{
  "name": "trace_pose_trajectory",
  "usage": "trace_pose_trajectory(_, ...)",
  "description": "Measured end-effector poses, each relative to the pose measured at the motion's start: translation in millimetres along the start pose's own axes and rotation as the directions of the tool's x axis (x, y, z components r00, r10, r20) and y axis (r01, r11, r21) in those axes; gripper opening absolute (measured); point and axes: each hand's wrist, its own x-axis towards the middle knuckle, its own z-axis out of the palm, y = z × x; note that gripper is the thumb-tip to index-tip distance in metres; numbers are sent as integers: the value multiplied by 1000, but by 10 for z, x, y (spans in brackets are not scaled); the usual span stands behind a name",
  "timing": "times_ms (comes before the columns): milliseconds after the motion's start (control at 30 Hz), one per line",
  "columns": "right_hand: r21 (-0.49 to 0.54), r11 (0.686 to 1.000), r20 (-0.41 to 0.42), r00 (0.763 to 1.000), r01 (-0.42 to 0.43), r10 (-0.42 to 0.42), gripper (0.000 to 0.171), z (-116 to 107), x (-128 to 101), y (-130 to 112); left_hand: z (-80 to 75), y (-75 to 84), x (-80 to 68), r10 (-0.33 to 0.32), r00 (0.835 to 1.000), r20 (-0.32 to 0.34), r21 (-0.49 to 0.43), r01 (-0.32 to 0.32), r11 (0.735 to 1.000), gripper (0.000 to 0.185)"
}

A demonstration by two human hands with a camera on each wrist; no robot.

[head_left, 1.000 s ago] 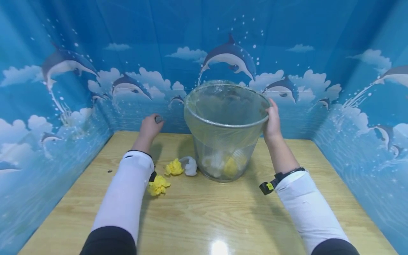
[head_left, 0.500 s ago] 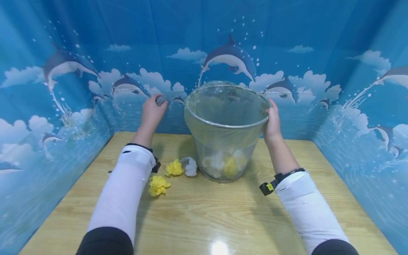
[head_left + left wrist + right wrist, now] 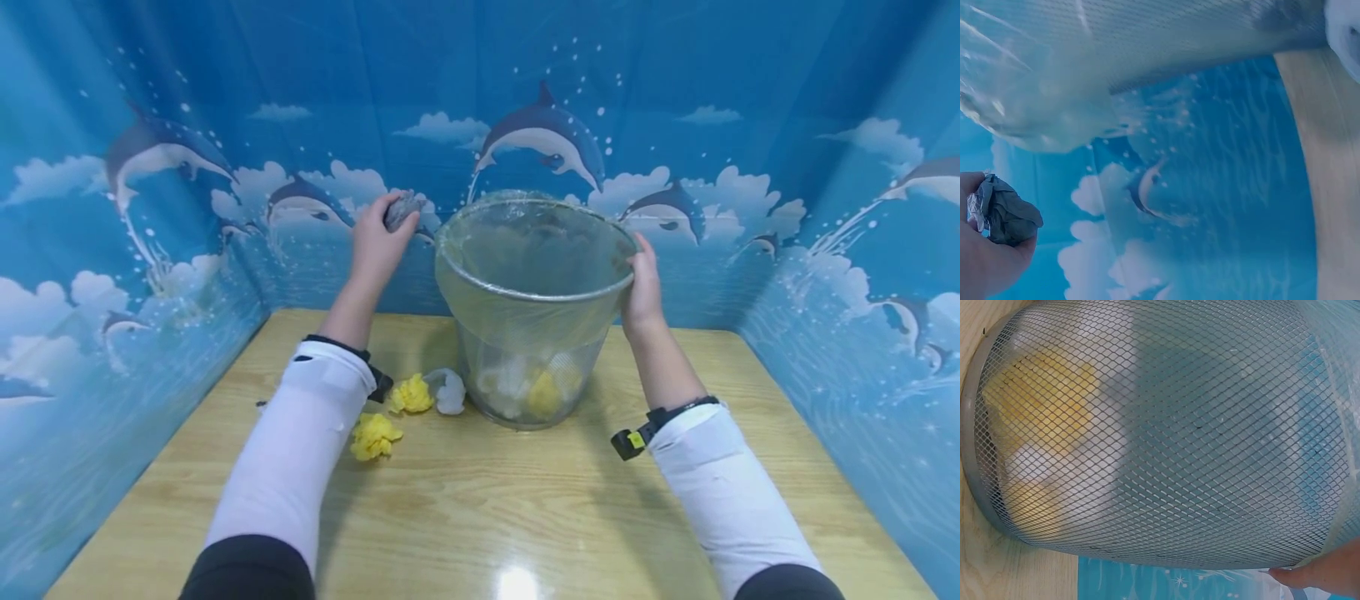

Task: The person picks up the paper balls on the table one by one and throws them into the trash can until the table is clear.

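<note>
My left hand point(image 3: 378, 237) grips a crumpled grey ball point(image 3: 1010, 212), foil-like and shiny on one side, raised just left of the bin's rim. A silver wire-mesh wastebasket point(image 3: 536, 333), lined with a translucent bag point(image 3: 480, 267) folded over its rim, stands on the table. My right hand point(image 3: 642, 283) holds the rim on the right side, thumb outside. Through the mesh in the right wrist view, yellow crumpled paper point(image 3: 1041, 400) and white crumpled paper point(image 3: 1100, 437) lie at the bottom of the bin.
Two yellow crumpled balls point(image 3: 411, 394) and a grey-white crumpled piece point(image 3: 447, 392) lie on the wooden table point(image 3: 480, 508) left of the bin. A small dark speck point(image 3: 261, 404) is farther left. A dolphin-print curtain point(image 3: 420, 75) encloses the back and sides.
My left hand has risen from near the table's back edge and moved right toward the bin's rim, carrying the crumpled grey ball. My right hand and the wastebasket have stayed in place.
</note>
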Motion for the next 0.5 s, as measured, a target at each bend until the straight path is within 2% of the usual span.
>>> trace_pose_trajectory(300, 14, 1000, -16, 1000, 5, -5, 64, 11, 9, -2, 140, 363, -142, 124, 992, -4, -85, -124, 989, 47)
trace_pose_trajectory(500, 24, 1000, -1, 1000, 12, -12, 64, 12, 9, 9, 284, 547, -231, 222, 974, 48, -59, -219, 974, 45)
